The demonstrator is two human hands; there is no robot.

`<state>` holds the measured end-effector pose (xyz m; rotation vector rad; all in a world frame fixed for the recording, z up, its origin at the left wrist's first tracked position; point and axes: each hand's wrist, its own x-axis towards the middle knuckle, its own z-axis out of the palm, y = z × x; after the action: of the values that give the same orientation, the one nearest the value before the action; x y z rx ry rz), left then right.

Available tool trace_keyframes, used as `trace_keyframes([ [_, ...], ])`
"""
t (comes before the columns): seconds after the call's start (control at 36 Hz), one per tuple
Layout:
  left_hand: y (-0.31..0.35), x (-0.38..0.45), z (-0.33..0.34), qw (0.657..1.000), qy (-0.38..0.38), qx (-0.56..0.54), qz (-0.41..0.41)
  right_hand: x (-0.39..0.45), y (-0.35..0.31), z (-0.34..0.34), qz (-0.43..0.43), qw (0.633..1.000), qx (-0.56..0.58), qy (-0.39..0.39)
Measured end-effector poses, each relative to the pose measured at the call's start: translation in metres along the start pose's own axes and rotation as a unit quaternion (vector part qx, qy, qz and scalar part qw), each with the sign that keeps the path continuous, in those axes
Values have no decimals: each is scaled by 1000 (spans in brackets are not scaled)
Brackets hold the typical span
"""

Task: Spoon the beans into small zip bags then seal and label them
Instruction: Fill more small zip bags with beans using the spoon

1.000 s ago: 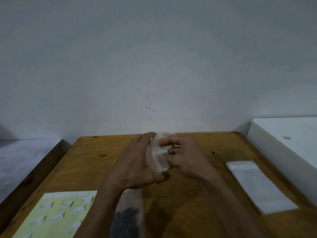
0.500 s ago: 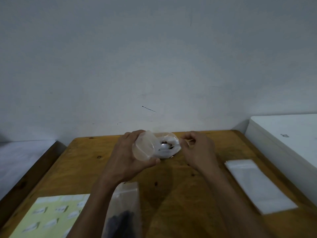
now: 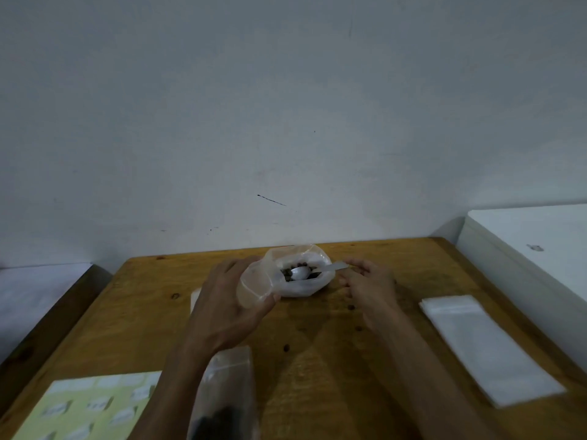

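A clear plastic bag of dark beans sits at the far middle of the wooden table, its mouth spread wide. A white spoon lies in the beans, handle pointing right. My left hand grips the bag's left rim between thumb and fingers. My right hand pinches the end of the spoon handle. A small zip bag with dark beans lies near the front, partly under my left forearm. A stack of flat zip bags lies at the right. A label sheet is at the front left.
A white box stands against the table's right edge. A grey surface lies lower at the left, beyond a dark wooden edge. The wall is directly behind the table.
The bag was between both hands and closed up; now its mouth is spread open on the table. My right hand moved right and took the spoon handle. The view dropped slightly.
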<state>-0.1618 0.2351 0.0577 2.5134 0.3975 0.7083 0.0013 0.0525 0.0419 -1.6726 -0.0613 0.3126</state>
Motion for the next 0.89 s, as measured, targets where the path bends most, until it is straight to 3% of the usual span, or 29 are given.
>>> trace_keyframes([
  [0.17, -4, 4, 3, 999, -7, 16, -28, -5, -2, 17, 25, 997, 78, 13],
  [0.39, -5, 8, 7, 999, -10, 24, -39, -14, -4, 20, 43, 986, 157, -32],
  [0.47, -4, 9, 9, 999, -11, 24, -36, -11, 0, 22, -27, 995, 86, -35],
  [0.53, -4, 10, 10, 999, -11, 24, -37, -9, 4, 22, -113, 993, -37, -22],
  [0.58, -6, 10, 10, 999, -12, 24, -39, -12, 5, 21, -216, 964, -156, -7],
  [0.69, -9, 10, 13, 999, -19, 25, -35, -15, 9, 12, -379, 895, -237, 19],
  [0.78, -9, 11, 16, 998, -37, 34, -38, -12, 15, 8, -388, 881, -270, 17],
  [0.89, -8, 11, 17, 997, -53, 43, -45, -13, 15, 8, -305, 921, -241, 25],
])
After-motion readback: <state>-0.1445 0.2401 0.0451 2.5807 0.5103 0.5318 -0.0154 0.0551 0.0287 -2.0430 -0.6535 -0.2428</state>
